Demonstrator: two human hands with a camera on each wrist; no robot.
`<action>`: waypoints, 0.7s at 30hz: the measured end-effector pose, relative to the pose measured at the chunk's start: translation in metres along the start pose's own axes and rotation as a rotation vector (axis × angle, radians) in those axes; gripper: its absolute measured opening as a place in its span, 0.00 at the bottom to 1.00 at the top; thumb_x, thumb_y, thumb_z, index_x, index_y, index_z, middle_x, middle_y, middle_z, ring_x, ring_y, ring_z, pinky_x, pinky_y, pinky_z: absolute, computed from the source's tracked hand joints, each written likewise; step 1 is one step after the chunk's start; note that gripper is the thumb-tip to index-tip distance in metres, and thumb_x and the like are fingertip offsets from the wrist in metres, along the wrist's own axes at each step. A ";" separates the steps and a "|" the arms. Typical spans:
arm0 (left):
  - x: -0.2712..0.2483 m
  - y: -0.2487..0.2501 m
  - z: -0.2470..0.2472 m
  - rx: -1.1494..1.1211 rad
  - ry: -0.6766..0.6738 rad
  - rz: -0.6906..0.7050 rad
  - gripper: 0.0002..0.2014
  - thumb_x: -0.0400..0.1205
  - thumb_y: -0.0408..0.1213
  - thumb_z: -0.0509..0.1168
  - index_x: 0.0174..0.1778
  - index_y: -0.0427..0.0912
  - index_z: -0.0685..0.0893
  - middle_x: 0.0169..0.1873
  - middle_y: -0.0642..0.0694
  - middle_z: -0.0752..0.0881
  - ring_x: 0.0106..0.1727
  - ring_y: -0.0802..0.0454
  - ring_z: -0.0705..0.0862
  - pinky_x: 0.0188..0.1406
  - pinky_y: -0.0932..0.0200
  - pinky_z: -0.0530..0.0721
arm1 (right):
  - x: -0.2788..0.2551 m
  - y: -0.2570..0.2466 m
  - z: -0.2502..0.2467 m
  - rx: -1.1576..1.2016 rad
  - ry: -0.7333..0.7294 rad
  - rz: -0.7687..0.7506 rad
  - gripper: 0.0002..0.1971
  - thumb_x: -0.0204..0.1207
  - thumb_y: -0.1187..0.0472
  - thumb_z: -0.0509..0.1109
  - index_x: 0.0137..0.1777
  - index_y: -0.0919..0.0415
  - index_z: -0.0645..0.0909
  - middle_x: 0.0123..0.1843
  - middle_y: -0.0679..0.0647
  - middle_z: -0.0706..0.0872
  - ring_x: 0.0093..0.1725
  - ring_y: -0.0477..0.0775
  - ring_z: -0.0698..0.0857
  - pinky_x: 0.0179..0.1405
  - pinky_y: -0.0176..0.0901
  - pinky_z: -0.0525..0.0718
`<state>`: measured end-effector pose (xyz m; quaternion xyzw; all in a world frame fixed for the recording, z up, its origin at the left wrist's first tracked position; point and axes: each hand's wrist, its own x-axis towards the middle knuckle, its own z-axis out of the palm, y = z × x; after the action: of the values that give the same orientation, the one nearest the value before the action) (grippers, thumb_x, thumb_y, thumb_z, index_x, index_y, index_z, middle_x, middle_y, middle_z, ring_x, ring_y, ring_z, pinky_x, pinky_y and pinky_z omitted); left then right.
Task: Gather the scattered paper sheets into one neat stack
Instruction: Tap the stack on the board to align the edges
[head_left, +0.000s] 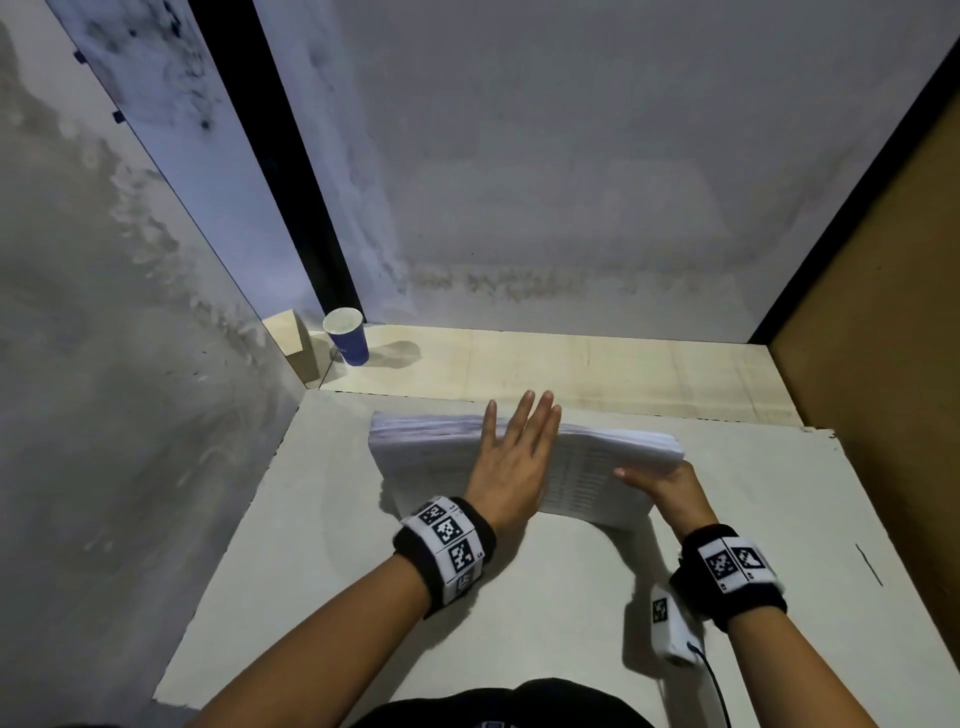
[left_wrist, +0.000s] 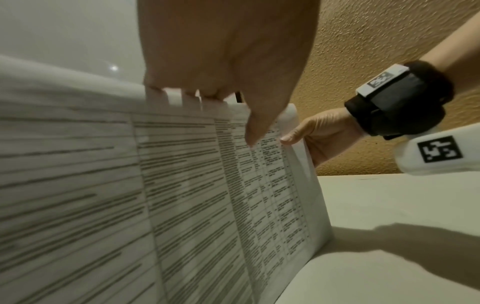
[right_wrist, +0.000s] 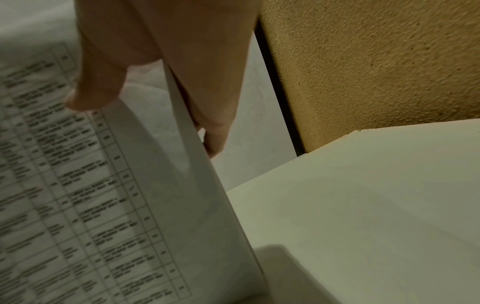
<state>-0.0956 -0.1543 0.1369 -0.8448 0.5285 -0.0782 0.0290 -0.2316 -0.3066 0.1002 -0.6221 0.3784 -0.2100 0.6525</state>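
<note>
A thick stack of printed paper sheets (head_left: 597, 467) stands tilted on its long edge on the white table (head_left: 337, 571), its printed face toward me. My left hand (head_left: 519, 441) lies flat against that face with straight fingers reaching past the top edge. My right hand (head_left: 654, 480) grips the stack's right edge, thumb on the front and fingers behind. The left wrist view shows the printed tables on the stack (left_wrist: 182, 195) and the right hand (left_wrist: 319, 131) at its far edge. In the right wrist view the thumb (right_wrist: 96, 86) presses the sheet (right_wrist: 91, 195).
A blue paper cup (head_left: 348, 338) stands at the back left on a wooden ledge (head_left: 623, 369). A brown board wall (head_left: 883, 364) closes the right side, grey walls the back and left. A small white device (head_left: 672, 631) with a cable hangs under my right wrist.
</note>
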 end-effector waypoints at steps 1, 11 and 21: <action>0.003 0.002 -0.001 -0.004 0.024 0.005 0.47 0.67 0.44 0.71 0.78 0.36 0.53 0.79 0.40 0.63 0.82 0.41 0.49 0.78 0.31 0.43 | -0.001 -0.001 0.000 -0.002 -0.005 -0.002 0.16 0.64 0.75 0.75 0.49 0.59 0.81 0.45 0.55 0.86 0.47 0.53 0.83 0.52 0.45 0.78; 0.011 0.027 -0.003 -0.024 0.040 0.155 0.38 0.74 0.44 0.61 0.78 0.37 0.54 0.80 0.38 0.59 0.82 0.44 0.52 0.77 0.33 0.43 | -0.003 0.000 -0.001 -0.017 -0.040 -0.008 0.19 0.64 0.76 0.75 0.52 0.61 0.80 0.50 0.60 0.85 0.48 0.55 0.82 0.49 0.44 0.79; 0.003 0.019 0.005 -0.017 0.031 0.042 0.39 0.73 0.46 0.62 0.78 0.37 0.53 0.79 0.40 0.61 0.81 0.44 0.51 0.79 0.32 0.39 | -0.002 0.000 -0.002 -0.017 -0.036 -0.010 0.18 0.63 0.76 0.75 0.41 0.51 0.81 0.50 0.60 0.85 0.47 0.54 0.83 0.48 0.38 0.80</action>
<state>-0.1103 -0.1651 0.1302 -0.8325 0.5470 -0.0860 0.0153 -0.2339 -0.3066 0.1012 -0.6333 0.3654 -0.1987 0.6527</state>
